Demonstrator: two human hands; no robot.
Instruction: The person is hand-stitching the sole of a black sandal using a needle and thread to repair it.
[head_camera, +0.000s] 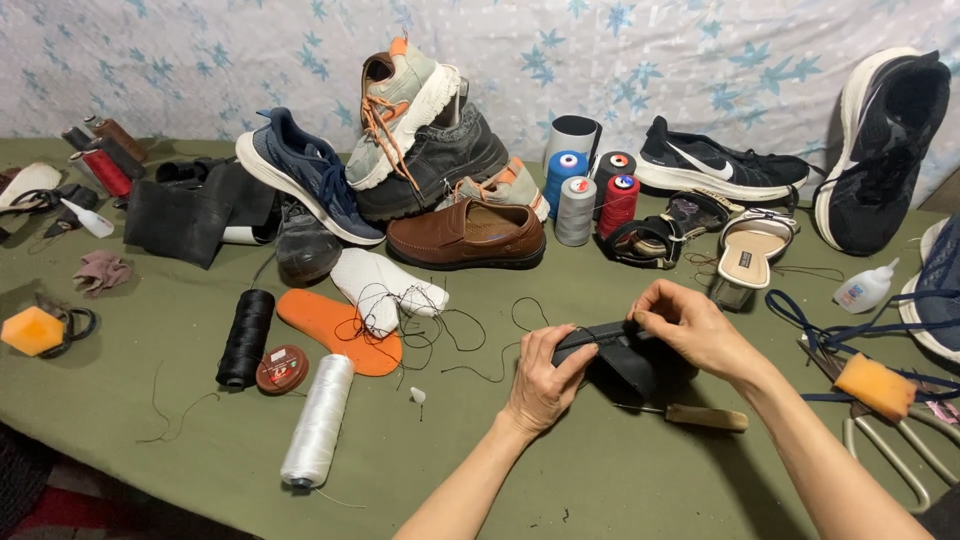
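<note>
Both my hands hold a black shoe piece (622, 358) just above the green table (560, 470). My left hand (545, 378) grips its left end, thumb on top. My right hand (692, 328) pinches its upper edge with fingertips closed. Dark thread (470, 340) trails from the piece to the left across the table. A wooden-handled tool (705, 417) lies under my right wrist.
A pile of shoes (420, 160) and thread cones (590, 195) stands behind. An orange insole (335, 325), white insoles (385, 285), black spool (246, 336) and white spool (320, 420) lie left. Scissors (890, 445), orange sponge (875, 385) and glue bottle (866, 287) lie right.
</note>
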